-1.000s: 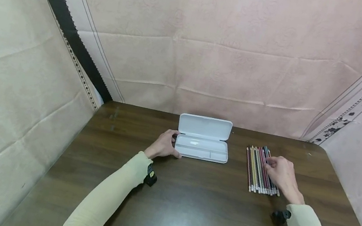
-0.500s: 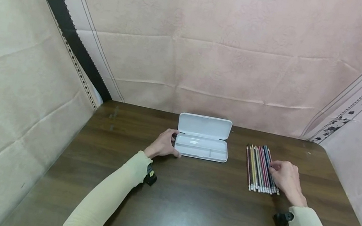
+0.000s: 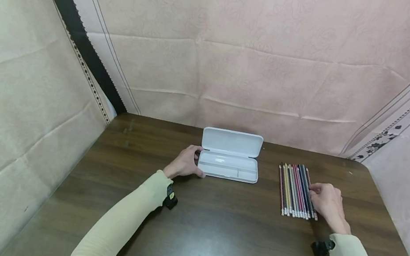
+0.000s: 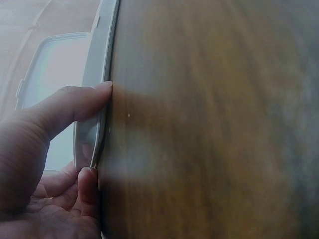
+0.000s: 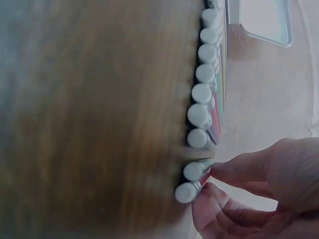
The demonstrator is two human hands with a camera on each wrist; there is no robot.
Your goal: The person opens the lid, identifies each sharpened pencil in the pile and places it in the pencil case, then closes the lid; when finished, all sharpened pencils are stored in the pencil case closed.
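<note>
I see the left hand (image 3: 185,163) gripping an open white case (image 3: 223,166) at its left end, the lid (image 3: 232,142) raised beyond the fingers. On the tabletop (image 3: 212,236), well apart, the right hand (image 3: 327,203) pinches two end pencils (image 5: 193,172); the other pencils (image 3: 293,191) lie in a row just left of those fingers.

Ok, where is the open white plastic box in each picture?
Head: open white plastic box, just below and right of centre.
Left wrist: the box, left side, cut off at the top.
Right wrist: the box, partly shown, top right corner.
Shared landmark: the brown wooden table.
</note>
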